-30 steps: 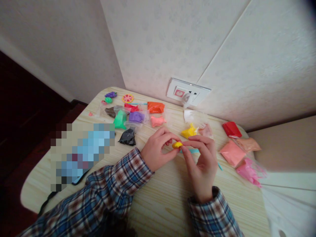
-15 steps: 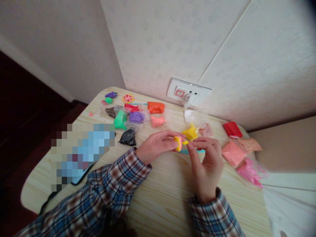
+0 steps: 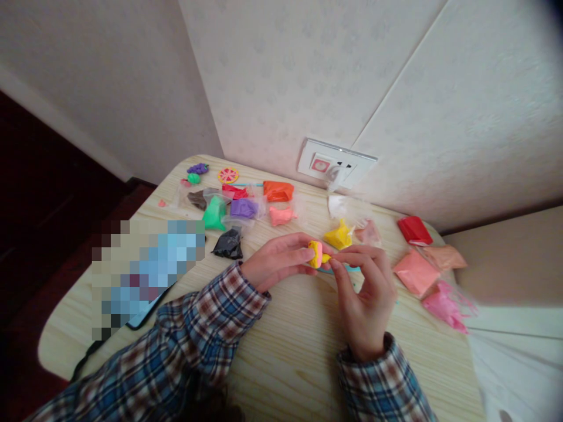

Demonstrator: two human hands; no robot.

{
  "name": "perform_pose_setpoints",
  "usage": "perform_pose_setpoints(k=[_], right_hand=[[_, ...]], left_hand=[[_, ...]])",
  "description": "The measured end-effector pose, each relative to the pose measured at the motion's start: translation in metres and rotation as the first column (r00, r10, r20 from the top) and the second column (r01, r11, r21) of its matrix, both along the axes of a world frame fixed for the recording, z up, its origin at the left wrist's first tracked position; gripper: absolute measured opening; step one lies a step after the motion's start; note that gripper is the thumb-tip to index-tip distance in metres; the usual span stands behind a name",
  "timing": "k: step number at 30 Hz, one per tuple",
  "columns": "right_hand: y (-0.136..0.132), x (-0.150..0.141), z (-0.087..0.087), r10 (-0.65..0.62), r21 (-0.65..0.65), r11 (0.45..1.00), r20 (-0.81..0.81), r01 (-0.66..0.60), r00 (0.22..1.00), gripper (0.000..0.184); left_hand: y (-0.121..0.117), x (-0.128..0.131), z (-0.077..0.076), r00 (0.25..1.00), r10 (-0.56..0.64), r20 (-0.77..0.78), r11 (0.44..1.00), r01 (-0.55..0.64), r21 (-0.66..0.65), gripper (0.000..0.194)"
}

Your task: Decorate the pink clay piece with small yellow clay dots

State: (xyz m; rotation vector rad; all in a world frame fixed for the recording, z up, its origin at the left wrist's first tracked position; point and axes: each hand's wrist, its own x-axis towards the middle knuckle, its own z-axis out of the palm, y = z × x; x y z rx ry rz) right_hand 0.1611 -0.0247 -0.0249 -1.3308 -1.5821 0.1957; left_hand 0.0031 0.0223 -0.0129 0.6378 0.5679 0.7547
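Note:
A small yellow and pink clay piece (image 3: 315, 254) is held between the thumb and fingers of my left hand (image 3: 281, 258). From its right side a narrow yellow clay bit (image 3: 326, 258) sticks out, and the thumb and forefinger of my right hand (image 3: 367, 287) pinch the end of it. Whether that bit is joined to the larger piece, I cannot tell. Beneath the hands lies a light blue flat object (image 3: 352, 269), mostly covered. Just beyond my fingers sits a bag of yellow clay (image 3: 338, 234).
Bags of green (image 3: 214, 213), purple (image 3: 244, 208), black (image 3: 227, 244) and orange clay (image 3: 278, 191) lie at the back left. More bags, red (image 3: 414, 230) and pink (image 3: 447, 306) among them, are at right. A phone (image 3: 153, 299) lies left. A wall socket (image 3: 336, 163) is behind.
My left hand has turned the clay piece a little, so more of its yellow side shows. My right fingers have moved slightly left, closer to the piece.

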Motion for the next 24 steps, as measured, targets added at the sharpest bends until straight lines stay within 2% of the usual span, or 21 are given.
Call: perform_pose_setpoints(k=[11, 17, 24], right_hand=[[0.0, 0.0008, -0.0001, 0.013, -0.028, 0.999, -0.057, -0.015, 0.998, 0.005], [0.0024, 0.0032, -0.0017, 0.032, -0.04, 0.998, -0.187, -0.04, 0.982, 0.005], [0.0027, 0.0029, -0.0014, 0.058, -0.112, 0.989, -0.305, -0.096, 0.95, 0.003]], left_hand=[[-0.0002, -0.0005, 0.0015, 1.0, 0.002, 0.015, 1.0, -0.002, -0.02, 0.036], [-0.0003, -0.0014, 0.0029, 1.0, 0.023, -0.001, 0.999, -0.023, -0.031, 0.038], [-0.0014, -0.0008, 0.0045, 0.999, 0.042, -0.011, 0.998, -0.043, -0.046, 0.04]])
